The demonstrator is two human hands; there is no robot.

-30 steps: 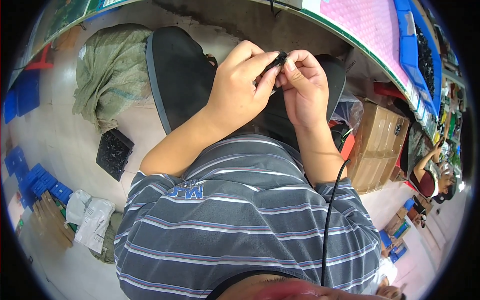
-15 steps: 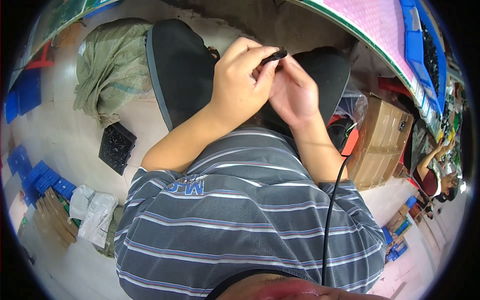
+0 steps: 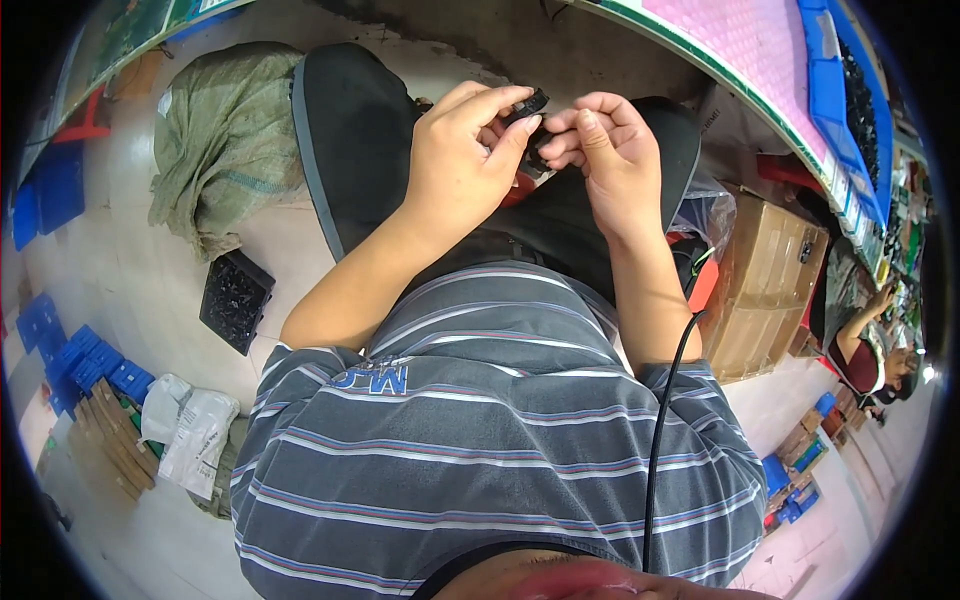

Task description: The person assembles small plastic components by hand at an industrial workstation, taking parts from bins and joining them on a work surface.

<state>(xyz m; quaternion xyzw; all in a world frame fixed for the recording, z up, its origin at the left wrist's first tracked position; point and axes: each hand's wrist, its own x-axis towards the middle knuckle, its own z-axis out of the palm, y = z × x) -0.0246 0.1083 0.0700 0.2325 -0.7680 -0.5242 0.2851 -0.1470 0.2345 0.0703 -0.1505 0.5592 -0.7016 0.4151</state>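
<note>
Left hand [image 3: 455, 150] pinches small black curved piece [image 3: 530, 104], twelve o'clock. Right hand [image 3: 615, 160] beside, half-curled, hold unclear. Black rectangular tray [image 3: 260, 314], nine o'clock.

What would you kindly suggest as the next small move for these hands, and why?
Perhaps bring the right hand closer to steady the small black part: the left hand pinches it between thumb and fingers, while the right thumb stands clear of it. Whether the right fingertips hold anything is hard to tell.
</note>
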